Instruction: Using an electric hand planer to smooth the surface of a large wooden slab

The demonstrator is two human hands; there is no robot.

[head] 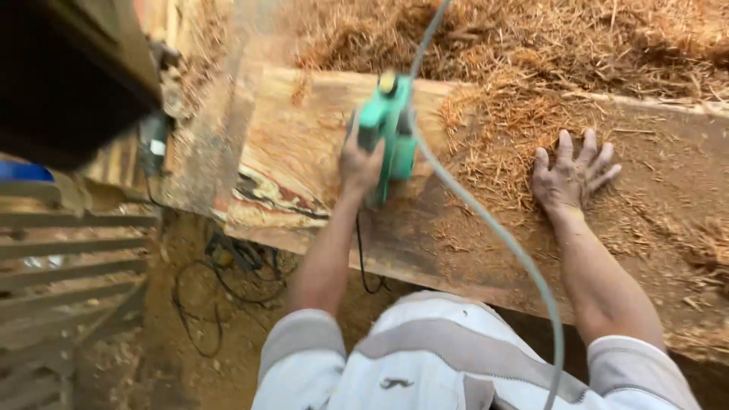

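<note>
The green handheld electric planer [389,129] sits on the wide, rough wooden plank [304,159] in front of us, near its left end where the grain shows bare in red and pale bands. Our left hand [360,163] has its grip closed around the planer's handle, while our right hand [571,173] lies flat with fingers spread, holding nothing, on the plank amid a heap of reddish-brown wood shavings [501,129]. The planer's grey cord [486,228] trails from the tool back over the plank and past our body; we judge it could snag on the plank's edge or drift under the tool. The spread hand rests beside the tool's path, so a slip on the loose shavings could bring it too close. We see no packages, labels or signs; black cables [220,281] lie on the dirt floor below.
</note>
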